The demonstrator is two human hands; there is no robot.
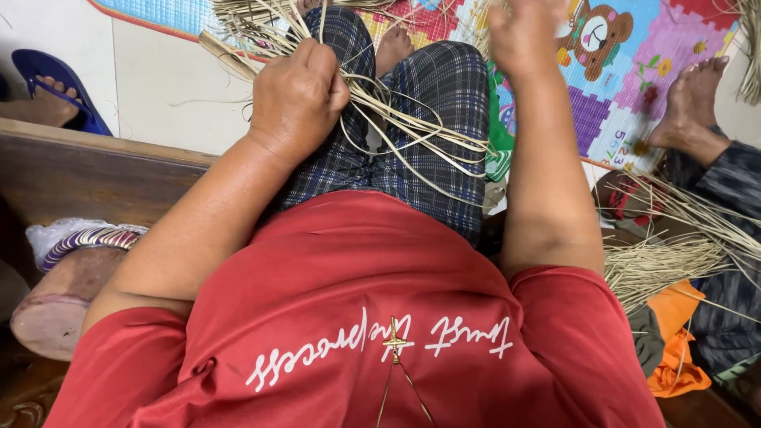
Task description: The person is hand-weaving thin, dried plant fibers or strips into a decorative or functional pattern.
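Observation:
My left hand [297, 99] is closed around a bunch of thin pale straw strips [412, 131] that trail across my lap in plaid trousers [440, 87]. My right hand [523, 32] is raised at the top edge, fingers curled and partly cut off by the frame; what it grips is hidden. More straw strips fan out above my left hand toward the floor mat. I sit in a red shirt [357, 301] on a wooden bench.
A colourful play mat [634, 71] covers the floor ahead. Another person's foot [690, 103] rests on it at right, beside a pile of straw [666, 261] and orange cloth [678, 349]. A foot in a blue sandal [51, 87] is far left. The wooden bench edge [95, 158] runs left.

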